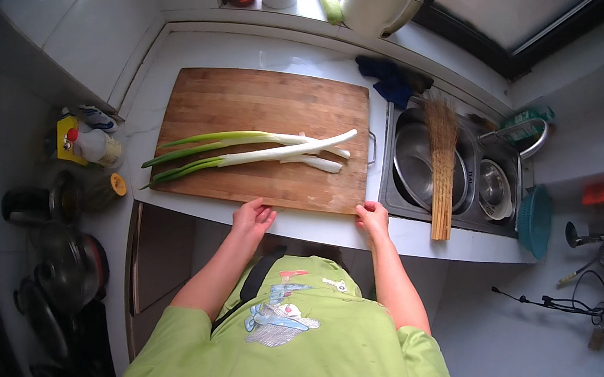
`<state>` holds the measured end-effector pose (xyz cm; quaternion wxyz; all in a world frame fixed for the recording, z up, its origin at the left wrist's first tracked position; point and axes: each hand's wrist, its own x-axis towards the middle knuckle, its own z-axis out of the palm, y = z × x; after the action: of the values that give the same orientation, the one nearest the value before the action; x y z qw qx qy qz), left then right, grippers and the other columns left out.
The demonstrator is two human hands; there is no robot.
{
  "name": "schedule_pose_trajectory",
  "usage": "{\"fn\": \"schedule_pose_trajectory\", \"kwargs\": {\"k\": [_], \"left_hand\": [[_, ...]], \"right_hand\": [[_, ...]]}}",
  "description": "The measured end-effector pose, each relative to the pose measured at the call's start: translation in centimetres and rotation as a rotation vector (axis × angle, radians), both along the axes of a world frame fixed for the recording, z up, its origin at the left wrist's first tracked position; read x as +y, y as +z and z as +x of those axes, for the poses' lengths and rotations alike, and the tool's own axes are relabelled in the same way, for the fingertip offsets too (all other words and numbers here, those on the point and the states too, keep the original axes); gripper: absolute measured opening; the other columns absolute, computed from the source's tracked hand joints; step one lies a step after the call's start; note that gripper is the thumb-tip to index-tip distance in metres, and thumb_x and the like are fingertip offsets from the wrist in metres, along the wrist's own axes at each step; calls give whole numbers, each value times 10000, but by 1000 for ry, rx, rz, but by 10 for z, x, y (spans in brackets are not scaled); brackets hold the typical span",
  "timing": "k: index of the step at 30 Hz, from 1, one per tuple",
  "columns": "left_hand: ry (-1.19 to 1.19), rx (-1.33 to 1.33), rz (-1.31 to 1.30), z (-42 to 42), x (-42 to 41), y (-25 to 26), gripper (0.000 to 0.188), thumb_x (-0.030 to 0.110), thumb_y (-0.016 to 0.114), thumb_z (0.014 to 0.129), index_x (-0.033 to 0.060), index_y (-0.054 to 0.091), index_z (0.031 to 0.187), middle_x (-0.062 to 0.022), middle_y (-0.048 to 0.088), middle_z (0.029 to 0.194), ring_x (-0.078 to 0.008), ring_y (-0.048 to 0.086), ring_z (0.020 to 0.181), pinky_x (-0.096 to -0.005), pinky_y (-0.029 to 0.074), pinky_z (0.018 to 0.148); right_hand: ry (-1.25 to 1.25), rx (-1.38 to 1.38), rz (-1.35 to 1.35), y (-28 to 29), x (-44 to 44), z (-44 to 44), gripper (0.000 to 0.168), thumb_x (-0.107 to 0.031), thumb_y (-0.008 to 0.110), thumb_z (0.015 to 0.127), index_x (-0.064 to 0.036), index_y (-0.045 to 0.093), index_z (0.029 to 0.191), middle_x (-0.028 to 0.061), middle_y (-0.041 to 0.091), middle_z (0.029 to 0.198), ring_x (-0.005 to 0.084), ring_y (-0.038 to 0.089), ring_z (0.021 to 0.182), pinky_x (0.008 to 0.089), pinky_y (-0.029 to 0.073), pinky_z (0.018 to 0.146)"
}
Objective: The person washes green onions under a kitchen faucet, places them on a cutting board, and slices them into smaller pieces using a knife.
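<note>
A wooden cutting board (pixel 268 100) lies on the white countertop before me. Several long green onions (pixel 284 148) rest across it, white ends to the right; the green tips reach past the board's left edge. My right hand (pixel 373 220) grips the board's near right corner. At the near edge, left of centre, is my left hand (pixel 254 217), its palm partly turned up and fingers apart; the fingertips are at or just below the edge. A metal handle (pixel 372 148) sticks out of the board's right side.
Right of the board, a bundled-straw brush (pixel 444 168) lies across the steel sink (pixel 384 197), over a metal bowl (pixel 413 158). A dark blue cloth (pixel 392 82) lies behind. Bottles (pixel 105 149) and pans (pixel 65 265) stand at left. A pitcher (pixel 377 2) is on the sill.
</note>
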<state>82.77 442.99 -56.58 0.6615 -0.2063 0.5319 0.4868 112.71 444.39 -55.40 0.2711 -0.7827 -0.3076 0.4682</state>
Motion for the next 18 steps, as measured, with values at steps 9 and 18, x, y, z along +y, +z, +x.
{"fn": "schedule_pose_trajectory", "kwargs": {"k": [9, 18], "left_hand": [[43, -5, 12, -5, -5, -1, 208, 98, 605, 883, 5, 549, 1061, -120, 563, 1064, -258, 554, 1041, -444, 467, 926], [70, 5, -63, -8, -5, 1, 162, 129, 642, 862, 60, 598, 1001, -68, 601, 1010, -216, 568, 994, -344, 452, 871]], "right_hand": [[-23, 145, -93, 8, 14, -3, 275, -159, 657, 854, 0, 552, 1054, 96, 646, 843, 175, 617, 627, 307, 507, 530], [-93, 170, -69, 10, 14, -2, 203, -235, 622, 869, -36, 582, 859, 37, 576, 670, 123, 530, 489, 276, 459, 440]]}}
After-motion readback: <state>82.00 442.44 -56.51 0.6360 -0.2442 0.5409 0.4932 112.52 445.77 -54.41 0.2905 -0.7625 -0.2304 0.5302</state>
